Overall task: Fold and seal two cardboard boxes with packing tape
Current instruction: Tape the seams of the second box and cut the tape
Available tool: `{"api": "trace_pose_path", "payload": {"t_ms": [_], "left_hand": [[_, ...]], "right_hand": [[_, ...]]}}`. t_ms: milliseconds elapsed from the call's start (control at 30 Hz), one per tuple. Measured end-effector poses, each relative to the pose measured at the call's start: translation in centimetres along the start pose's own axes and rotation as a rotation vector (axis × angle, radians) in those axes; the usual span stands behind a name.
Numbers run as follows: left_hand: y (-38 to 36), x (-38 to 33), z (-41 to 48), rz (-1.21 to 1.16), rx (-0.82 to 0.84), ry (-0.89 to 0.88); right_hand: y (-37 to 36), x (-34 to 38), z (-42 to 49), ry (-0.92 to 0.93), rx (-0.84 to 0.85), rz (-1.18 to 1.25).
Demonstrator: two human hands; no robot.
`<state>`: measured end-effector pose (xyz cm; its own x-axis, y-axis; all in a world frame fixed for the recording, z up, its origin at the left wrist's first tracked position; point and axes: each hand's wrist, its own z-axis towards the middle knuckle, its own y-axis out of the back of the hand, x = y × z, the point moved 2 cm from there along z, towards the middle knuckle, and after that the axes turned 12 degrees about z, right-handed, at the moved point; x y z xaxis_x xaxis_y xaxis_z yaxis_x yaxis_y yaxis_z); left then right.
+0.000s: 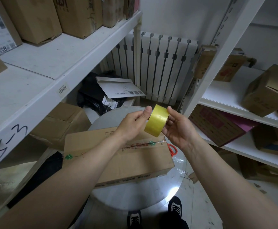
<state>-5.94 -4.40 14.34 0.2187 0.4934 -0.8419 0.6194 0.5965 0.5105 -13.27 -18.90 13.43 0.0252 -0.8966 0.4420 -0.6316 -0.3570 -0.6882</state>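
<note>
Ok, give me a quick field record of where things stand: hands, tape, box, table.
left hand: grip on tape roll, thumb on its upper edge
right hand: grip on roll from the other side
tape: yellowish roll, held above the box, no strip pulled out that I can see
box: flaps closed, lying on table
table: round, grey
scissors: orange handles, beside box, partly hidden

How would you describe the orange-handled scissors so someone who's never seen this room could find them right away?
Start at the round grey table between the white shelving units. A flat cardboard box lies across it, under the hands holding the yellow tape roll. The scissors sit on the table against the box's right end, mostly hidden; their bright orange loop handles are the only orange thing there.
</note>
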Motion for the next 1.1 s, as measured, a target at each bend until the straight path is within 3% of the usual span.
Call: {"api": "trace_pose_path", "payload": {"t_ms": [167,333,433,833,1100], "left_hand": [[-0.4,-0.2,0.0,0.047,0.016,-0.112],[-1.0,0.2,0.1,-0.002,-0.100,-0.015],[-1.1,0.2,0.2,-0.079,-0.092,0.005],[-0.8,1.0,0.0,-0.227,0.196,-0.059],[-0.9,1.0,0.1,-0.208,0.125,-0.037]], "right_hand": [[-0.7,0.0,-0.8,0.071,0.003,-0.132],[-0.8,-0.5,-1.5,0.084,0.158,-0.356],[-0.5,-0.5,-1.5,0.125,0.161,-0.413],[-0.9,0.3,-1.9,0.142,0.049,-0.397],[-0.8,0.1,-1.5,0.138,0.162,-0.373]]}}
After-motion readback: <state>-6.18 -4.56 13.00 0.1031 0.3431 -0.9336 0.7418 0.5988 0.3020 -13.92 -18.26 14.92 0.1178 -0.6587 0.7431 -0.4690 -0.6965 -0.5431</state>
